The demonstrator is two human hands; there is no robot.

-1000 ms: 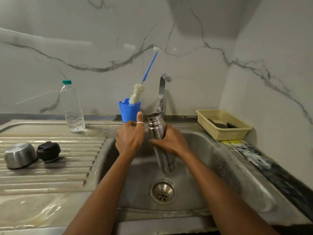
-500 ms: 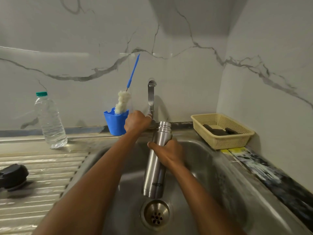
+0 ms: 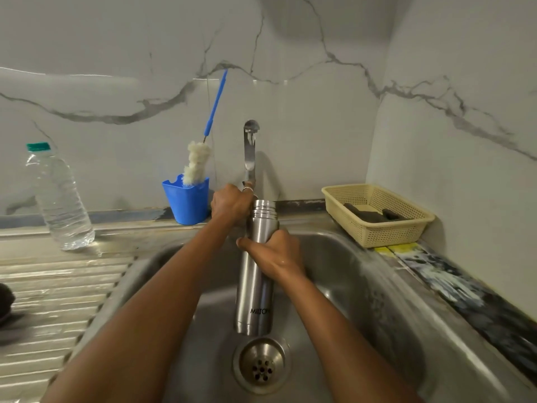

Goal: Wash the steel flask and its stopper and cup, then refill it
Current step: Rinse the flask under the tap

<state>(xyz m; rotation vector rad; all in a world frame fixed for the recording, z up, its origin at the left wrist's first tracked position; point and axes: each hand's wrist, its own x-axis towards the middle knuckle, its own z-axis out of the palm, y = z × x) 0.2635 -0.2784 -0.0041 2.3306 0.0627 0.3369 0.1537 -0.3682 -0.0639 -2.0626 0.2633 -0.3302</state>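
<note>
Head view. Over the steel sink (image 3: 363, 286), 2 bare forearms reached forward from the lower edge of the frame. The right hand (image 3: 276, 254) gripped the steel flask (image 3: 254, 286) round its upper body, fingers and thumb wrapped closely about the metal just below the shoulder. The flask stood close to upright inside the basin, its uncapped threaded neck just beside the foot of the tap (image 3: 250, 152) and its base hanging above the drain (image 3: 261, 363) without touching it; black lettering showed near the bottom of the flask.

The left hand (image 3: 231, 203), with 1 ring on a finger, was curled into a tight grip round the foot of the tap, its knuckles just beside the neck of the flask.

Behind the left hand stood 1 blue plastic holder (image 3: 187, 203) containing a bottle brush (image 3: 196, 164), white head down and blue handle leaning against the marble wall (image 3: 116, 68). At far left, 1 clear water bottle (image 3: 62, 199) with a green cap stood upright on the counter behind the ribbed draining board (image 3: 58, 286). A dark object (image 3: 5, 301), cropped by the left edge, lay on that board. To the right of the sink, 1 cream basket (image 3: 374, 231) held dark scrub pads (image 3: 366, 215).
</note>
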